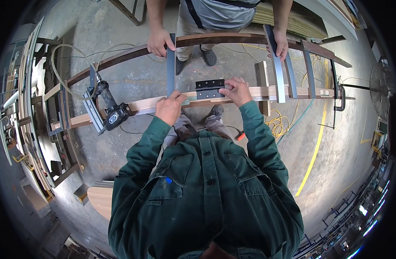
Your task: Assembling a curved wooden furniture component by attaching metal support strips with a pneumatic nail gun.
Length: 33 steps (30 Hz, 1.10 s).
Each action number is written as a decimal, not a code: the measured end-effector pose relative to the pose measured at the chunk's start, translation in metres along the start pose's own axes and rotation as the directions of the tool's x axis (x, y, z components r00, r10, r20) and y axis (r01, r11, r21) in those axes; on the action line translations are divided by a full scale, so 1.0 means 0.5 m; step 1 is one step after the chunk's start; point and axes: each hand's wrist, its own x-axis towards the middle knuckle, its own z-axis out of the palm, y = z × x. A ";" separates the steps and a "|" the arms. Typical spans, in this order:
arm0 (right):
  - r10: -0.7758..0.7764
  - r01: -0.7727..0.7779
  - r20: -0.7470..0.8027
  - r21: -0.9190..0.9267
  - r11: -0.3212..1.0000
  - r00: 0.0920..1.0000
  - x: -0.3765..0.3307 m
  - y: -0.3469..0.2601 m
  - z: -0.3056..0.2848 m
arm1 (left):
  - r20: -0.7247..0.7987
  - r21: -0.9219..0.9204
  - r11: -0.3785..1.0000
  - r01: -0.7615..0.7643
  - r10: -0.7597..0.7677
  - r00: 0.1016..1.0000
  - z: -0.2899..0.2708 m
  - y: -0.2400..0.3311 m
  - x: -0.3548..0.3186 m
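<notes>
Now, black hinge plate (209, 89) on the pale rail (267, 92), just left of the pinching right hand (236, 91).

Grey concrete floor (133, 80) is carrying everything: yellow cable coil (279, 126) is lying beside painted yellow line (315, 149); pale wood panel (101, 199) is resting at lower left; timber stack (293, 20) is lying beyond.
</notes>
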 end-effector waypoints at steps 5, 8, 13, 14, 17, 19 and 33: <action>-0.003 0.003 0.003 0.000 1.000 1.000 0.001 0.001 0.000 | -0.002 -0.016 1.000 0.000 0.000 1.000 0.003 -0.003 0.002; -0.015 0.015 -0.003 -0.004 1.000 1.000 0.001 0.004 0.002 | -0.003 -0.022 1.000 -0.003 0.003 1.000 0.003 -0.002 0.003; 0.051 -0.053 0.053 0.031 0.998 0.997 0.002 0.004 0.002 | 0.004 -0.031 0.999 0.006 -0.006 1.000 -0.001 -0.002 0.001; 0.056 -0.058 0.056 0.025 0.998 0.997 0.003 0.001 0.000 | 0.030 -0.035 0.999 0.012 -0.011 1.000 -0.004 -0.002 0.001; 0.058 -0.060 0.059 0.023 0.998 0.997 0.003 -0.001 0.000 | 0.002 -0.107 0.993 0.047 -0.047 0.999 -0.029 0.002 0.000; 0.055 -0.057 0.060 0.030 0.998 0.997 0.002 -0.001 -0.001 | -0.049 -0.173 0.982 0.071 -0.081 0.995 -0.047 0.001 -0.006; 0.065 -0.068 0.064 0.048 0.996 0.996 0.002 -0.003 -0.005 | 0.131 -0.267 0.821 0.505 -0.488 0.863 0.001 -0.017 -0.076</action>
